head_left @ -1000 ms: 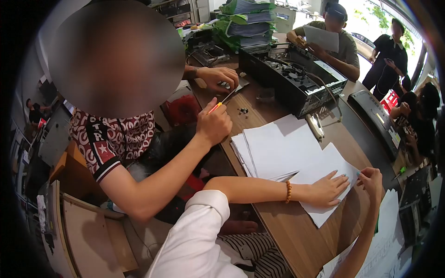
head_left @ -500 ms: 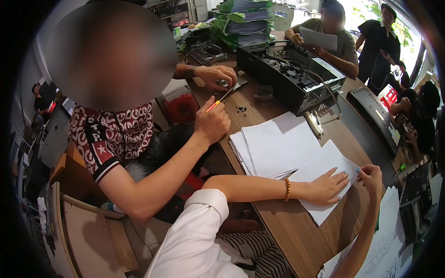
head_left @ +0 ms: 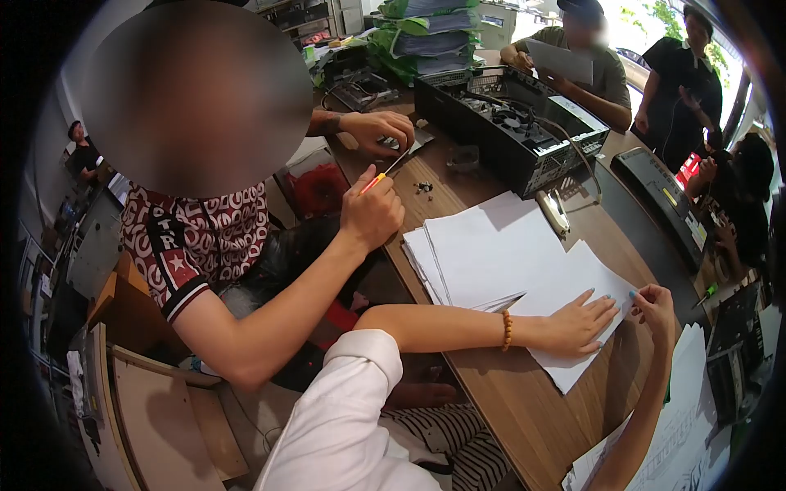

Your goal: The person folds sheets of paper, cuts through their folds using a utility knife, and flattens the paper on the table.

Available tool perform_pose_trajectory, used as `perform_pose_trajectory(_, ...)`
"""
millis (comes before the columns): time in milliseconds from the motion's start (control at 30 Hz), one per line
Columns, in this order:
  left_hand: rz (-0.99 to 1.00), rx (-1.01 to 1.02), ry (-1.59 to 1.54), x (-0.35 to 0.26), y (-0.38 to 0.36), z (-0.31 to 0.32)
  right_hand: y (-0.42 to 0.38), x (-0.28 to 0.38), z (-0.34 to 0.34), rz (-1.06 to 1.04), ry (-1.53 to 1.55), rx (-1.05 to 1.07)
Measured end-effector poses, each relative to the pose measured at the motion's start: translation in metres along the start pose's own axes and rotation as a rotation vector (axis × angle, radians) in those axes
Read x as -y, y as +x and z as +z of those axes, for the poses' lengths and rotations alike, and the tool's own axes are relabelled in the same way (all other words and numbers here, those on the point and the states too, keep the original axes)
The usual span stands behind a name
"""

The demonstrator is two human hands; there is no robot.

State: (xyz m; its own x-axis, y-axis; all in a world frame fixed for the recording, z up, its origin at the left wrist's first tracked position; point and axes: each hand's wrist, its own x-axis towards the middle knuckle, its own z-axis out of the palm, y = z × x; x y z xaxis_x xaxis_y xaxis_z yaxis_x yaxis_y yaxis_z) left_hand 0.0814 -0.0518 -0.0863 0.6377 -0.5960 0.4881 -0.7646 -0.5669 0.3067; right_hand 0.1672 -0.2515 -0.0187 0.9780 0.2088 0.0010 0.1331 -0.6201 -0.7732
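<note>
My left hand, below a beaded bracelet, lies flat with fingers spread on a white sheet of paper. At that sheet's right edge, my right hand has its thumb and fingers pinched on the paper. A stack of white paper lies left of the sheet, its lower corner partly lifted beside my left wrist. Under my right forearm are several printed sheets.
On the left, a co-worker's hand holds a screwdriver near a small flat part. Small screws lie on the wooden table. An opened computer case stands beyond the paper. Other people sit and stand at the back.
My hands keep nearly the same pose on the sheet. The whole view has shifted slightly. At the upper right, the standing and seated people have changed posture.
</note>
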Motion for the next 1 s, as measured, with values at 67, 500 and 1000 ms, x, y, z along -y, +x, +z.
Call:
perform_pose_trajectory(67,0.0,-0.011,0.0,0.0,0.0,-0.003,-0.001,0.004,0.001,0.005,-0.008,0.001)
perform_pose_trajectory(500,0.002,0.031,-0.022,-0.004,-0.001,-0.009,-0.006,0.012,0.006,0.036,0.076,0.048)
perform_pose_trajectory(1000,0.03,-0.011,0.061,0.001,-0.002,-0.004,-0.006,0.007,0.012,0.05,0.137,0.203)
